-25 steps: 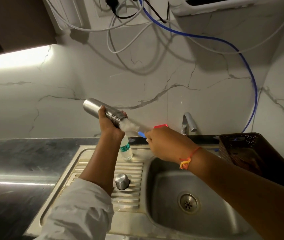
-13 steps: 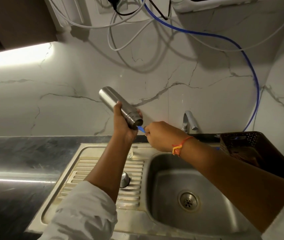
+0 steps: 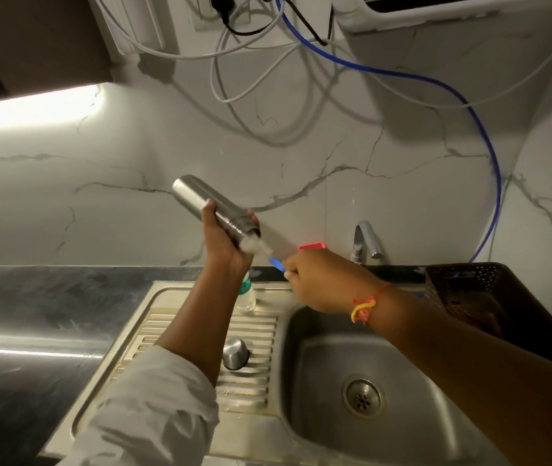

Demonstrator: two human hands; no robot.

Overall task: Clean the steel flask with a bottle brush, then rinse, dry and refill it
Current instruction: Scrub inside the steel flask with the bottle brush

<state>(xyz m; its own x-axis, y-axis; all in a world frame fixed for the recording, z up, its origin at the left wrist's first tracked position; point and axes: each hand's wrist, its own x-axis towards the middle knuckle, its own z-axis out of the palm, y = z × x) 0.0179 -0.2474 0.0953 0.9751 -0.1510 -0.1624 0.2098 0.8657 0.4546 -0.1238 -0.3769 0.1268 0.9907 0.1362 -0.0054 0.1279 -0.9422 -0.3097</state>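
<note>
While the steel flask point(image 3: 207, 205) is held tilted above the drainboard point(image 3: 261, 331), mouth turned down and to the right, the scrubbing step is judged to be in hand. The flask is gripped near its neck by the left hand point(image 3: 225, 245), fingers and thumb curled round the body. At the mouth the white bristles of the bottle brush point(image 3: 256, 245) are seen, partly inside and partly out; they are blurred, so the depth cannot be told. The blue handle is enclosed by the right hand point(image 3: 318, 280), fingers clamped round it just beside the flask's mouth. A steel cap point(image 3: 236, 353) is noted standing on the drainboard, and a small clear bottle point(image 3: 247, 297) behind the left wrist; no water is seen at the tap point(image 3: 365, 240). Rinsing, drying and refilling are judged not yet done. For the next move a firm hold on the flask is called for, with the brush kept in line with the neck so that the bristles pass without snagging — and the flask is best brought over the sink basin point(image 3: 304, 358) before water is applied.
</note>
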